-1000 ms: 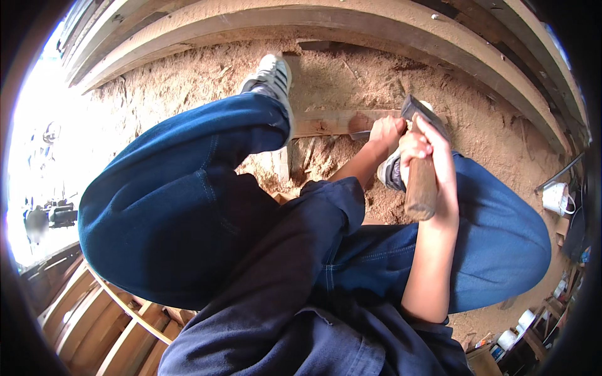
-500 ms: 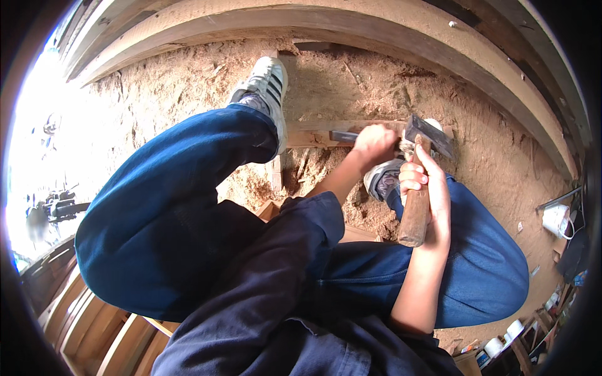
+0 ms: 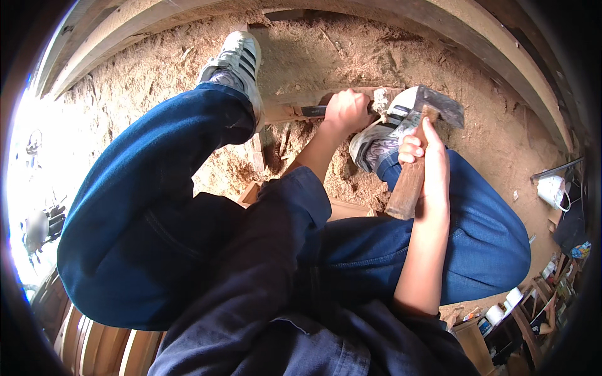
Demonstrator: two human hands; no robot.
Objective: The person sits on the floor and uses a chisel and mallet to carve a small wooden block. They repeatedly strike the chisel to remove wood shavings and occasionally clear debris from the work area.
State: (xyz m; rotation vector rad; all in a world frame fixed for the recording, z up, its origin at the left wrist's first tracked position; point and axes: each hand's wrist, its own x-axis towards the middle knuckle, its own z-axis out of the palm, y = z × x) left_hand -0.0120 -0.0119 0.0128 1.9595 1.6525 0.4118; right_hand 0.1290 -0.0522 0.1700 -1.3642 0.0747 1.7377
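Observation:
My left hand is closed round a chisel lying along a wooden board, its dark blade pointing left and a frayed whitish end showing right of my fist. My right hand grips a hammer by its thick wooden handle, the dark metal head held over my white shoe, just right of the chisel's frayed end. My other striped shoe stands at the board's left part, and both my legs are bent in blue trousers.
Long timbers run along the top beyond ground covered in sawdust. A white bucket is at the right, small containers and wood scraps at lower right, timber pieces at lower left. Metal items at the left are blurred by glare.
The hammer head has moved right, away from over my left fist, and more of the chisel blade shows left of that fist. The whole view has also shifted.

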